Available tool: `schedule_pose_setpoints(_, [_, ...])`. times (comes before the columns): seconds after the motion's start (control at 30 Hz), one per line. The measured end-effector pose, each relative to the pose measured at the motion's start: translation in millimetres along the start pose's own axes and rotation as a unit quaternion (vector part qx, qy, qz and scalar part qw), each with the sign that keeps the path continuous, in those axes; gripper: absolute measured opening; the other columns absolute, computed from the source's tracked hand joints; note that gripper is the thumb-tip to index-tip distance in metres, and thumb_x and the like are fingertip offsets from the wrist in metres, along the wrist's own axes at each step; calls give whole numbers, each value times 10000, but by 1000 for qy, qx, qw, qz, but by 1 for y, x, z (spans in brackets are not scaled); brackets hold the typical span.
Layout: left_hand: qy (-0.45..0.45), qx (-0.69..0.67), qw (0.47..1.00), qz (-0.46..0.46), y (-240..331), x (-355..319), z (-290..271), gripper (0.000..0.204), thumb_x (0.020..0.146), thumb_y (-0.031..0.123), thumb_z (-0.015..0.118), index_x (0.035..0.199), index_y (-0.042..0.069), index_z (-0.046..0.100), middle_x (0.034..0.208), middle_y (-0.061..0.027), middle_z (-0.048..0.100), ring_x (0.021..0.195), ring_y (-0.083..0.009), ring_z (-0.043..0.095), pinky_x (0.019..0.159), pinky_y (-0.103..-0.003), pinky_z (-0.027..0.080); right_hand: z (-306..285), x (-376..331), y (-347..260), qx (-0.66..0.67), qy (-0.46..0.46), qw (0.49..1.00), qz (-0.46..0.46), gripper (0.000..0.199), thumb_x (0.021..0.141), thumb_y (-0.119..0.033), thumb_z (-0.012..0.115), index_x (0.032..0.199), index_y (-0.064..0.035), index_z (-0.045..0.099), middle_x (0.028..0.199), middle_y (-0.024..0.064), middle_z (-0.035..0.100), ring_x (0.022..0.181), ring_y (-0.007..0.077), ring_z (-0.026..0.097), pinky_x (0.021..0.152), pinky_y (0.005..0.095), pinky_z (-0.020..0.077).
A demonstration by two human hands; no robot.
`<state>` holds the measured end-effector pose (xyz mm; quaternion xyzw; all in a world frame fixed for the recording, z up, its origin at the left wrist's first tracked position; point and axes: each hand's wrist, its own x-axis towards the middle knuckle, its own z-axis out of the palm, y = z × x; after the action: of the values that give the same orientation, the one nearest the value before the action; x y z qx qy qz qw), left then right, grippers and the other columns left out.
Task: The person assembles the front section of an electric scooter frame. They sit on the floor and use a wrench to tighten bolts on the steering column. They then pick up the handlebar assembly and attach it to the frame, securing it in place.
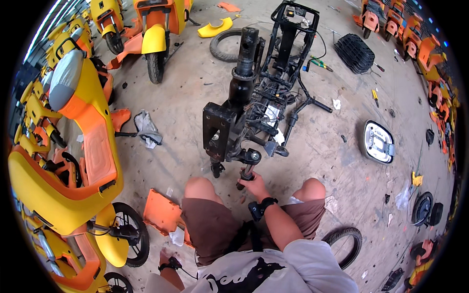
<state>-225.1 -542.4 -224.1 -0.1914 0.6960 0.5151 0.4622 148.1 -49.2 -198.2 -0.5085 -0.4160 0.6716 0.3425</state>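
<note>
A stripped black scooter frame [288, 63] lies on the floor ahead of me, its front fork pointing my way. My right hand [254, 186] is closed around the lower end of one fork leg [248, 170], between my knees. Beside that leg, the black fork bracket [218, 131] rises under a thick steering tube [242, 85]. Low on the left, my left hand [166, 257] hangs beside my thigh near the floor, away from the frame. Its fingers are too small and unclear to read. Cables and wiring [266, 105] crowd the frame's middle.
At left stands a yellow and orange scooter body [100, 146], with an orange panel [159, 210] beside my leg. Loose tires [346, 246], a black basket [355, 52], pliers [375, 97] and a white-lined shell [378, 141] lie about. Rows of scooters line both sides.
</note>
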Motion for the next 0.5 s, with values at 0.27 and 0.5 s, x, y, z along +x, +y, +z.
schedule_pose_setpoints(0.27, [148,-11,967,-209,22,-18,23,336,825,311,463,825,-25,451,684,-182,516,563,-368,548,575,-487,506,2,1,9,6,-12,1000,-28,468,716,-113,746,1152,-32,597,957,34,638,855,119,574,787,294,472])
schedule_pose_setpoints(0.5, [8,175,983,-47,69,-7,41,211,781,161,530,874,-28,525,835,-205,599,719,-352,632,594,-453,532,10,-2,3,27,-2,999,-29,474,715,-68,736,1160,-18,579,926,28,625,817,105,572,751,275,479])
